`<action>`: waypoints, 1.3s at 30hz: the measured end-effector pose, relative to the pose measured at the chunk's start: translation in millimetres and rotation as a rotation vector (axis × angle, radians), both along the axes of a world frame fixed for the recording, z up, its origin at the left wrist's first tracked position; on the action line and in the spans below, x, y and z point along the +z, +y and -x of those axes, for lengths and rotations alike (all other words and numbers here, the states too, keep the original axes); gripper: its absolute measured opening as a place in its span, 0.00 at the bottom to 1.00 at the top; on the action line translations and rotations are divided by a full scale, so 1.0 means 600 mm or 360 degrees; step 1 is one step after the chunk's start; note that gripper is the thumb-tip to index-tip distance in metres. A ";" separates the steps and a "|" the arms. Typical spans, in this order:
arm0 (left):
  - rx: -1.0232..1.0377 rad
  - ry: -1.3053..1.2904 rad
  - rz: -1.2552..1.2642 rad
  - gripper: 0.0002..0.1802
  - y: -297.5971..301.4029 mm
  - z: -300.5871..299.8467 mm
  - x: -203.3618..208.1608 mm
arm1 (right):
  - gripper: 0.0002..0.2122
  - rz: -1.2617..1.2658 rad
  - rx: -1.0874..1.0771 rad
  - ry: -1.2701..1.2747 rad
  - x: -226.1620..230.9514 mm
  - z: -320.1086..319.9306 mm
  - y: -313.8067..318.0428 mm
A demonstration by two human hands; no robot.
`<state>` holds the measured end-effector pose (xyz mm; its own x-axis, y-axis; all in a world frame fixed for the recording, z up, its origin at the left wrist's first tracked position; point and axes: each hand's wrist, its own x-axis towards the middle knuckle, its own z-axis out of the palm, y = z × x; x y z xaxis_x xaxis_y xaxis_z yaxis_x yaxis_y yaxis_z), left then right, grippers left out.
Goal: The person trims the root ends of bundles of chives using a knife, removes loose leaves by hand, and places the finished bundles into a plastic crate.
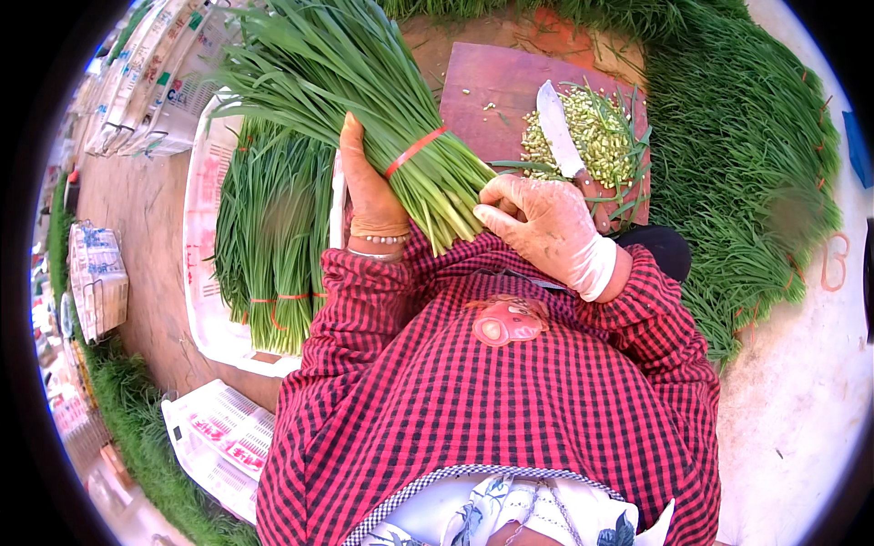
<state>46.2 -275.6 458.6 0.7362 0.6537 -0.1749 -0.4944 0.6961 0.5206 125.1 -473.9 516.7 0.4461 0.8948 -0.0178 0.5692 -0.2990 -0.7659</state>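
A thick bunch of garlic chives (364, 91), tied with a red band (414, 153), lies tilted across my left hand (371, 187). That hand wears an orange-tan glove and is closed round the bunch from the left, thumb up. My right hand (551, 223), in a thin whitish glove, has its fingers pinched together at the pale stem ends (446, 214). Beyond it, a knife (557, 127) with a wooden handle rests on a heap of chopped stem ends (601, 136). Both sit on a reddish cutting board (478, 77).
Left of me, a white crate (202, 246) holds several banded chive bunches (278, 218). A large pile of chives (737, 136) spreads to the right. Stacked white crates (164, 91) stand at far left, another crate (218, 437) lower left. A loose red band (834, 262) lies at far right.
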 end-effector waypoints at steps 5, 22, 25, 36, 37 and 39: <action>-0.0046 0.0023 0.0005 0.27 -0.006 0.003 -0.008 | 0.08 -0.0037 -0.0086 0.0722 -0.012 0.011 0.002; -0.0190 -0.0429 0.0123 0.30 0.061 0.035 -0.054 | 0.10 0.0872 0.0258 0.0229 -0.036 -0.092 -0.236; -0.0010 -0.0301 0.0154 0.31 0.063 0.031 -0.046 | 0.09 0.1397 -0.0154 -0.0515 -0.052 -0.124 -0.281; -0.0101 -0.0109 0.0141 0.29 0.014 0.002 -0.011 | 0.10 -0.0248 0.0073 0.0062 0.051 -0.005 -0.021; -0.0097 -0.0103 0.0124 0.29 0.012 0.002 -0.012 | 0.09 -0.0259 0.0106 -0.0016 0.043 0.002 -0.011; -0.0041 -0.0042 0.0088 0.30 0.008 0.000 -0.012 | 0.07 -0.0300 0.0146 -0.0205 0.019 0.006 -0.003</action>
